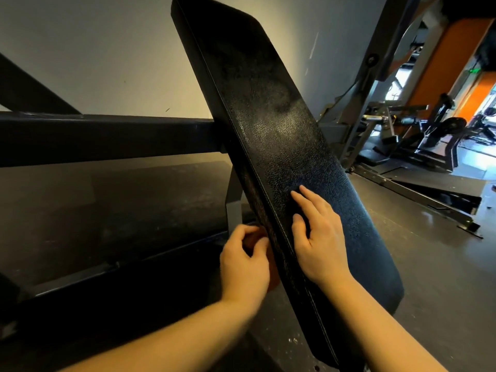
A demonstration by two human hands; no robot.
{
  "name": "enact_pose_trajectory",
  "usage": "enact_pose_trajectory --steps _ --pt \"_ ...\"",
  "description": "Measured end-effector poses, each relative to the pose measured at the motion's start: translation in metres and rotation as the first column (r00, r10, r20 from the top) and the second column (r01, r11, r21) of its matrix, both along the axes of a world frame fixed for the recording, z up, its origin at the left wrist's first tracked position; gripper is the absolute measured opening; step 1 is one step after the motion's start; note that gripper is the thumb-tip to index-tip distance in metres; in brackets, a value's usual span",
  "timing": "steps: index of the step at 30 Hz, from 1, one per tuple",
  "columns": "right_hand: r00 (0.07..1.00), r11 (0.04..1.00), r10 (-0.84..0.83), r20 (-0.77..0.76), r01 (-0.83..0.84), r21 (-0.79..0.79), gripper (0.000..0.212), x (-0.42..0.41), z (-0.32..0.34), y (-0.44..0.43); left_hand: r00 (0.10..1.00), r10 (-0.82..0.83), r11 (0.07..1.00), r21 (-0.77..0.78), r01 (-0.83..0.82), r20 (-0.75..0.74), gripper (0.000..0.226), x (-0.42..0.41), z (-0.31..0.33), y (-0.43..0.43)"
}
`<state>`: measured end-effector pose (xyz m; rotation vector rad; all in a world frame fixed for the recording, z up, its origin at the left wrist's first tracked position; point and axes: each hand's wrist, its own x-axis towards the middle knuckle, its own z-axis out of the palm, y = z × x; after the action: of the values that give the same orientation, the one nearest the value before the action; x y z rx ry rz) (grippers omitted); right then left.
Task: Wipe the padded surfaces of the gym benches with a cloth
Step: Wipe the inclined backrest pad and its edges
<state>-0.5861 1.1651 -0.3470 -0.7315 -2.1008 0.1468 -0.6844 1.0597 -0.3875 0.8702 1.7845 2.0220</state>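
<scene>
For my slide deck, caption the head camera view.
Right hand rests on the tilted black bench pad while the left hand holds an orange cloth against its side edge.

I see two bare forearms coming in at seven and five o'clock; left hand (244, 264) and right hand (322, 237) bare too; short nails.

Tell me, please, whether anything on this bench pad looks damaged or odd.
No tear shows. The bench pad looks dull and cloudy in its upper part, unlike the glossier grain lower down near the right hand; possibly dust or wipe residue.
</scene>
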Motion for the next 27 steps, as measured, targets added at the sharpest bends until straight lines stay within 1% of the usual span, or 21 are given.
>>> enact_pose_trajectory --steps 3,6,9,11,13,15,17,18,19,21,23,25,27 --pt "1.0 1.0 -0.003 0.0 0.003 0.005 0.052 -0.002 0.001 0.001 0.988 0.086 0.994 0.076 -0.076 -0.131 0.017 -0.043 0.033 0.022" --pt "1.0 1.0 -0.009 0.0 0.009 0.005 0.05 -0.002 0.001 0.0 0.976 0.154 0.985 0.104 -0.139 -0.153 0.016 -0.083 0.068 0.037" --pt "1.0 1.0 -0.003 0.002 0.003 0.005 0.05 -0.002 0.0 0.001 0.96 0.163 0.982 0.127 -0.137 -0.227 0.009 -0.067 0.057 0.031" --pt "1.0 1.0 -0.001 0.006 0.001 0.005 0.05 -0.002 0.0 0.002 0.955 0.091 0.994 0.087 -0.069 -0.282 0.015 -0.034 0.03 0.014" --pt "1.0 1.0 -0.007 0.005 0.007 0.005 0.05 -0.002 0.001 0.002 0.944 -0.031 0.999 0.018 0.039 -0.33 0.018 -0.01 0.012 -0.008" --pt "1.0 1.0 -0.015 0.0 0.015 0.005 0.048 -0.002 0.002 0.002 0.891 -0.115 0.993 -0.016 0.12 -0.44 0.017 -0.012 0.01 -0.017" --pt "1.0 1.0 -0.014 0.002 0.014 0.007 0.048 -0.002 0.003 0.001 0.847 -0.123 0.992 -0.042 0.119 -0.517 0.018 -0.029 0.021 -0.011" --pt "1.0 1.0 -0.016 0.004 0.016 0.005 0.048 -0.003 0.003 0.001 0.851 -0.094 0.996 -0.043 0.084 -0.516 0.017 -0.04 0.029 -0.003" --pt "1.0 1.0 -0.02 0.009 0.02 0.001 0.048 -0.003 0.003 0.001 0.876 -0.052 0.999 -0.037 0.039 -0.48 0.016 -0.051 0.038 0.004" --pt "1.0 1.0 -0.025 0.017 0.025 -0.012 0.048 -0.003 0.003 0.0 0.933 0.031 0.999 -0.015 -0.039 -0.36 0.012 -0.068 0.05 0.014" --pt "1.0 1.0 -0.021 0.014 0.021 -0.018 0.048 -0.002 0.004 -0.003 0.944 0.073 0.997 0.004 -0.076 -0.322 0.01 -0.065 0.051 0.013" --pt "1.0 1.0 -0.017 0.011 0.017 -0.016 0.047 -0.003 0.004 -0.002 0.946 0.049 0.999 0.007 -0.049 -0.321 0.012 -0.041 0.037 0.004" --pt "1.0 1.0 -0.018 0.012 0.018 -0.013 0.047 -0.004 0.004 0.0 0.953 -0.057 0.998 -0.018 0.054 -0.296 0.015 -0.007 0.014 -0.013"
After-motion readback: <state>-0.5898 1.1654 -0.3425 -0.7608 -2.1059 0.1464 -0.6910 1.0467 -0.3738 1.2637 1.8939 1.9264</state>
